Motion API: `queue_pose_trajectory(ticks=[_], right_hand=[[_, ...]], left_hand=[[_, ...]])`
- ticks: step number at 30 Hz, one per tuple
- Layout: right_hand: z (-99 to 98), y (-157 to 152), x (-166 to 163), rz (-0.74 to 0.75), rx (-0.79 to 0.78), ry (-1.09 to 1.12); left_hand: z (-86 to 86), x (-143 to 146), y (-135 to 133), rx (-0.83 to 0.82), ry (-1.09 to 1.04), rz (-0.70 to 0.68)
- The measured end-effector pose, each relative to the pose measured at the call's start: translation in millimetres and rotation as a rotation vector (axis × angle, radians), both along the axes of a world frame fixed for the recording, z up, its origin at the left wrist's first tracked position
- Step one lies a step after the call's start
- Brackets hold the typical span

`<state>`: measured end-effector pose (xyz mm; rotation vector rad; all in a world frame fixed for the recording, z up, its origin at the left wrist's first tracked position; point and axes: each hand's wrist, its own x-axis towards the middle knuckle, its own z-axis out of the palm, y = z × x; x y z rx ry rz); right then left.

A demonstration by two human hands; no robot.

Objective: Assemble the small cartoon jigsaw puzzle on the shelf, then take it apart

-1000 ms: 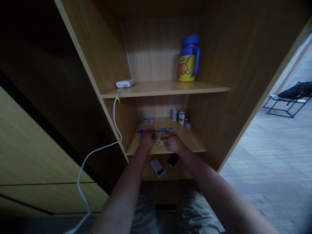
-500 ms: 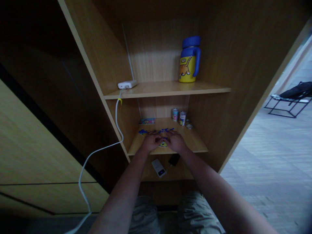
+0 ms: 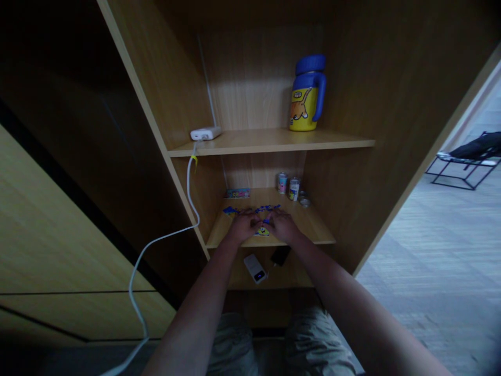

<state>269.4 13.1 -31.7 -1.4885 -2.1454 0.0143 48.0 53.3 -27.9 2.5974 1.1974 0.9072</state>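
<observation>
Both my arms reach straight out from my lap to the lower shelf (image 3: 309,224) of a wooden cabinet (image 3: 352,198). My left hand (image 3: 243,227) and right hand (image 3: 282,226) lie palm down side by side, fingers half curled, tips almost meeting. Neither looks clenched, but I can't tell whether either one pinches anything. A row of small blue pieces (image 3: 250,210) runs along the shelf just beyond my fingers, and a yellow piece (image 3: 263,231) sits just under them, partly hidden. My guess is that I keep both hands low and close because the pieces are so small. Farther back, a printed card (image 3: 237,193), two small cans (image 3: 288,185) and some round tins (image 3: 304,201) sit near the back wall, which seems to leave the front of the shelf free for my hands. The shelf above holds a yellow bottle with a blue lid and handle (image 3: 307,94) and a white charger (image 3: 205,133), its white cable (image 3: 191,193) hanging down the left side. Below my wrists, a white power bank (image 3: 255,269) and a black phone (image 3: 280,255) lie on the next shelf down (image 3: 293,277), above my knees in khaki shorts (image 3: 319,344)
</observation>
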Motion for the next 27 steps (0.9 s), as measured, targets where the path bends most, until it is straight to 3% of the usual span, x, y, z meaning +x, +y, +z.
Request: queue_pose_trajectory(ticks=[12, 20, 27], right_hand=[[-8.8, 9.9, 4.2, 0.184, 0.042, 0.243], [-19.8, 24.2, 19.2, 0.093, -0.02, 0.696], [-31.4, 34.7, 20.9, 0.121, -0.115, 0.811]], left_hand=[[4.8, -0.6, -2.4, -0.083, -0.052, -0.038], [4.5, -0.2, -1.6, -0.173, -0.126, -0.072], [-3.3, -1.6, 5.2, -0.245, -0.198, -0.098]])
